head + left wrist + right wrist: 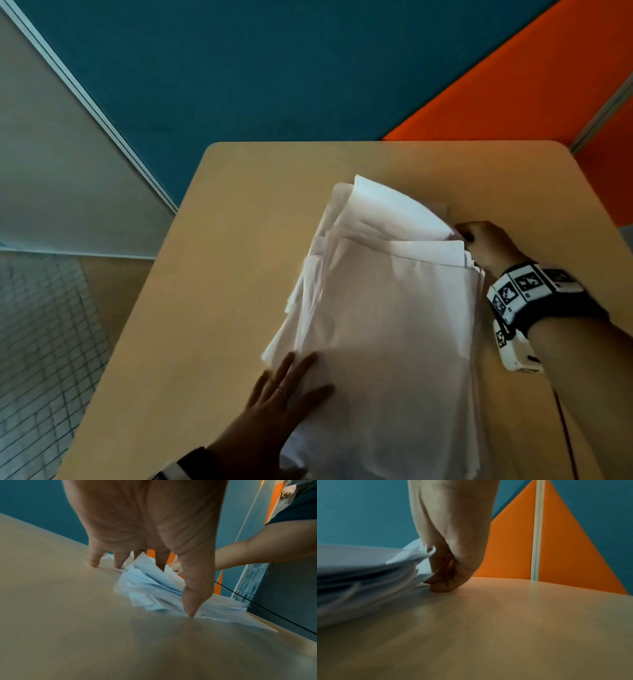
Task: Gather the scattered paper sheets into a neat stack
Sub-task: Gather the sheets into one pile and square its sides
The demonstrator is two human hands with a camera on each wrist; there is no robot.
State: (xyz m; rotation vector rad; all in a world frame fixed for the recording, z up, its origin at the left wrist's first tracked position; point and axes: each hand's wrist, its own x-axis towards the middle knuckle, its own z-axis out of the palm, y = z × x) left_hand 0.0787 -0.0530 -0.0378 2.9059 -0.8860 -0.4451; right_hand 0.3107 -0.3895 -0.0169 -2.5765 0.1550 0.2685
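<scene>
A loose pile of white paper sheets (394,325) lies on the beige table (222,274), its edges uneven and fanned at the left and far ends. My left hand (294,377) rests flat with straight fingers on the pile's near left edge; the left wrist view has the fingertips (93,563) on the table and the sheets (150,588). My right hand (486,243) sits at the pile's far right side, fingers (443,577) curled at the corners of the sheets (359,572). The top sheet arches up there. The thumb is hidden.
A blue partition (274,68) and an orange panel (513,96) stand behind the table's far edge. Tiled floor (41,342) lies to the left. A thin dark cable (565,428) runs over the table's near right part.
</scene>
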